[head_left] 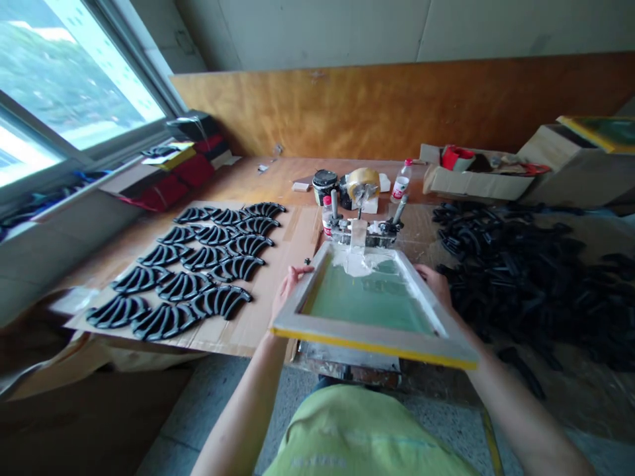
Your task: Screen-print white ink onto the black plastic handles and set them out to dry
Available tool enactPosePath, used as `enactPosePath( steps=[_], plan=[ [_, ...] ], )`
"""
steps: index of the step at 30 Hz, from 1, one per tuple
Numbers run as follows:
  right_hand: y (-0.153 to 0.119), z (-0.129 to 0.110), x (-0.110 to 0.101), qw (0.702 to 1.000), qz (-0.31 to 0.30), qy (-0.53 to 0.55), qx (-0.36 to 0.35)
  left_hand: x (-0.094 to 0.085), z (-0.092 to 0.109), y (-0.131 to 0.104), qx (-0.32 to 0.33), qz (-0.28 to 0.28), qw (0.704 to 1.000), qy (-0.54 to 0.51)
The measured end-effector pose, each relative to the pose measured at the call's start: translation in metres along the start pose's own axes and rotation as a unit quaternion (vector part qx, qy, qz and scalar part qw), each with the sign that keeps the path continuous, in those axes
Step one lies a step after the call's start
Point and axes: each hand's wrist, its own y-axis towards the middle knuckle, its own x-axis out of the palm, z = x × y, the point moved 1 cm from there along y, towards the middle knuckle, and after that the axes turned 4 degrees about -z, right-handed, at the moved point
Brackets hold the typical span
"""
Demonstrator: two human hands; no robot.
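Note:
A screen frame [374, 334] with a green mesh [367, 301] is tilted up over the work stand, its yellow-edged side nearest me. White material lies on the mesh at the far end, by the metal clamp [358, 233]. My left hand [289, 285] is at the frame's left side, near a small dark piece [307, 261]. Against the right side rests my right hand [435, 284], its fingers partly hidden by the frame. Under the frame, a metal plate [347, 356] shows only in part.
Black curved parts [171, 284] lie in rows on cardboard [278, 264] at left. A heap of black parts [520, 284] covers the right side. Behind the stand are a dark tub [325, 186], a tape roll [363, 185], bottles [401, 182] and an open box [476, 184].

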Motion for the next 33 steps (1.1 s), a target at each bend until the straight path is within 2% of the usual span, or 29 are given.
enactPosePath(
  steps=[2, 5, 8, 10, 12, 15, 18, 20, 23, 26, 28, 31, 33],
  plan=[
    [0.024, -0.007, -0.008, 0.999, 0.038, 0.007, -0.006, -0.014, -0.025, -0.011, -0.083, -0.021, 0.995, 0.059],
    [0.062, -0.052, 0.010, 0.994, 0.036, -0.029, -0.094, -0.024, -0.068, -0.016, -0.117, -0.024, 0.989, 0.090],
    [0.088, -0.096, 0.041, 0.984, -0.065, -0.111, -0.127, -0.028, -0.106, -0.010, -0.113, -0.010, 0.987, 0.112],
    [0.095, -0.106, 0.055, 0.970, -0.150, -0.152, -0.114, -0.031, -0.122, -0.005, -0.114, -0.017, 0.985, 0.127],
    [0.096, -0.104, 0.059, 0.959, -0.195, -0.178, -0.099, -0.036, -0.132, -0.002, -0.114, -0.029, 0.983, 0.141],
    [0.089, -0.092, 0.057, 0.959, -0.173, -0.216, -0.067, -0.042, -0.138, 0.000, -0.108, -0.038, 0.980, 0.163],
    [0.068, -0.090, 0.059, 0.957, -0.153, -0.239, -0.053, -0.043, -0.140, -0.002, -0.102, -0.028, 0.978, 0.179],
    [0.049, -0.095, 0.060, 0.953, -0.168, -0.232, -0.098, -0.043, -0.140, -0.003, -0.104, -0.018, 0.976, 0.189],
    [0.023, -0.101, 0.053, 0.931, -0.213, -0.193, -0.225, -0.042, -0.138, -0.005, -0.107, -0.014, 0.974, 0.200],
    [0.015, -0.099, 0.040, 0.905, -0.253, -0.145, -0.310, -0.040, -0.135, -0.006, -0.107, -0.022, 0.974, 0.200],
    [0.020, -0.097, 0.036, 0.908, -0.256, -0.125, -0.307, -0.040, -0.133, -0.007, -0.106, -0.025, 0.975, 0.195],
    [0.024, -0.096, 0.043, 0.935, -0.204, -0.129, -0.260, -0.038, -0.131, -0.007, -0.107, -0.026, 0.978, 0.179],
    [0.016, -0.096, 0.050, 0.937, -0.182, -0.138, -0.263, -0.037, -0.128, -0.007, -0.113, -0.027, 0.979, 0.165]
  ],
)
